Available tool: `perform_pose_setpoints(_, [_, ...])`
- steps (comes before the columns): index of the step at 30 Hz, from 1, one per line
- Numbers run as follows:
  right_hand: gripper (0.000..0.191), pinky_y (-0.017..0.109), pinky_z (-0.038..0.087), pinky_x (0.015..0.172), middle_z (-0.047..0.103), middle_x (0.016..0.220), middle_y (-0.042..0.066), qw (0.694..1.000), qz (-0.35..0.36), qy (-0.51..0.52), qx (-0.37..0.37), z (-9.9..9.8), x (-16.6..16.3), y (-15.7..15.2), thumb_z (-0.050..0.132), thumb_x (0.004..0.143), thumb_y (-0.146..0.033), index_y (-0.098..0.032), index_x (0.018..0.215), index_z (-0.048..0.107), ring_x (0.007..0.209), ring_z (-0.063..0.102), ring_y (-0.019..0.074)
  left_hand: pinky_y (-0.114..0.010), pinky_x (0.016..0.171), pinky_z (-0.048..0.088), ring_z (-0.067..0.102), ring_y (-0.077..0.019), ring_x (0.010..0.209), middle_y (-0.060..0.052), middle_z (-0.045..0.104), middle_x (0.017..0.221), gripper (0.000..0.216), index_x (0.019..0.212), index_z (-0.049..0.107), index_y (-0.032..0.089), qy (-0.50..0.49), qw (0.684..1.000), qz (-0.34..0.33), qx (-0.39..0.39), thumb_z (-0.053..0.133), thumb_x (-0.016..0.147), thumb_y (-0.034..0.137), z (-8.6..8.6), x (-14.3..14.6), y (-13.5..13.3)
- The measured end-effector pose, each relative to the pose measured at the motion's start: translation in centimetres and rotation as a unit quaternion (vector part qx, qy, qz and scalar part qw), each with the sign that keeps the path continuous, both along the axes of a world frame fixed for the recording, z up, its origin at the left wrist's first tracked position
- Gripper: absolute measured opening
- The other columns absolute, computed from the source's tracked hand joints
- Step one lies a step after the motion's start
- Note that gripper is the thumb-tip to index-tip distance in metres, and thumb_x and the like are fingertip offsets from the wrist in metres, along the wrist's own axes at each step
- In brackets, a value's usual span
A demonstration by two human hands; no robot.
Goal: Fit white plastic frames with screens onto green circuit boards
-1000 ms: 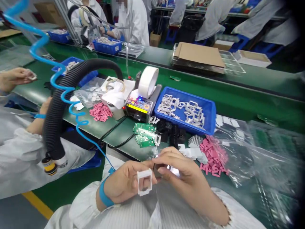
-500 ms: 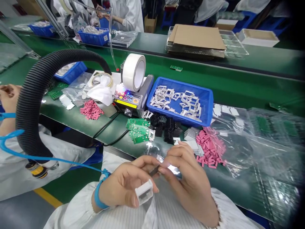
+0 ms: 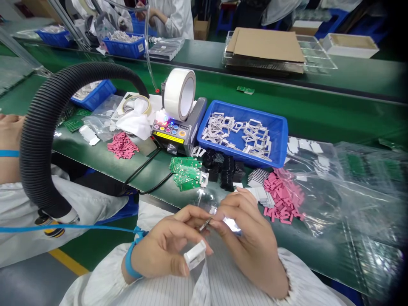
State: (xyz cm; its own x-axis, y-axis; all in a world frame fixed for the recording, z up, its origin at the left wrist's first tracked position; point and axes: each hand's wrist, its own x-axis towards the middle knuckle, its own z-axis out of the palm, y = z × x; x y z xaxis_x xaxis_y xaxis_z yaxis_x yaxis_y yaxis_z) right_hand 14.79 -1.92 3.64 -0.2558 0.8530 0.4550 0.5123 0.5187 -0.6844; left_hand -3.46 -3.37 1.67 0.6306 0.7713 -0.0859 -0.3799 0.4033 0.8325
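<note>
My left hand (image 3: 165, 248) is closed on a small white plastic frame (image 3: 195, 255), held low over my lap. Its fingertips also pinch a thin dark strip (image 3: 205, 223) together with my right hand (image 3: 247, 231). My right hand's fingers are pressed together on that strip and on a shiny clear film (image 3: 231, 225). Both hands hover in front of the green bench edge, just below the green circuit boards (image 3: 186, 173) and the pile of pink strips (image 3: 283, 194).
A blue tray (image 3: 280, 140) of white frames sits behind black parts (image 3: 223, 168). A tape dispenser (image 3: 177, 127) with a white roll stands left of it. A black corrugated hose (image 3: 47, 123) arches at left over a co-worker's sleeve. Clear plastic bags (image 3: 357, 191) cover the right.
The white frame in my left hand has tipped from facing me to nearly edge-on and sunk lower. The view shifted, and the blue coiled tube slid out at left.
</note>
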Motion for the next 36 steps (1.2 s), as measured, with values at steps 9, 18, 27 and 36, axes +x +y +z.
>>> perform_pose_setpoints(9, [0.014,0.042,0.036,0.086,0.056,0.070,-0.002,1.000,-0.012,-0.006,0.003,-0.5,-0.4,0.2,0.054,0.084,-0.009,-0.022,0.077,0.054,0.071,0.054,0.0155,-0.040,0.094,0.039,0.047,-0.0291,0.112,-0.010,0.044,0.120,0.033,0.092,0.075,0.025,0.013,1.000,0.018,-0.006,0.073,0.066,0.046,-0.5,-0.3,0.0])
perform_pose_setpoints(18, [0.014,0.041,0.032,0.088,0.057,0.078,0.001,0.997,0.029,-0.078,0.003,-1.7,-0.9,1.0,0.046,0.087,-0.009,-0.019,0.079,0.051,0.078,0.050,0.0155,-0.041,0.102,0.034,0.043,-0.0322,0.120,-0.010,0.043,0.122,0.035,0.088,0.076,0.021,0.024,0.999,0.033,-0.025,0.072,0.066,0.047,-1.1,-0.2,0.4])
perform_pose_setpoints(27, [0.017,0.030,0.036,0.066,0.054,0.076,0.001,0.967,0.113,-0.172,-0.148,-3.5,-1.4,1.7,0.043,0.089,-0.013,-0.019,0.074,0.047,0.073,0.049,0.0152,-0.045,0.110,0.030,0.045,-0.0336,0.124,-0.009,0.060,0.123,0.031,0.082,0.075,0.016,-0.027,0.953,0.244,-0.175,0.075,0.064,0.042,-2.8,-3.3,1.0])
perform_pose_setpoints(36, [0.026,0.036,0.037,0.076,0.061,0.097,0.009,0.973,0.084,-0.215,-0.020,-3.1,-1.5,3.1,0.058,0.086,-0.031,-0.016,0.106,0.054,0.091,0.054,0.0222,-0.046,0.108,0.033,0.051,-0.0335,0.118,-0.010,0.064,0.119,0.033,0.078,0.074,0.016,-0.075,0.961,0.198,-0.178,0.075,0.062,0.045,-1.4,-3.7,1.5])
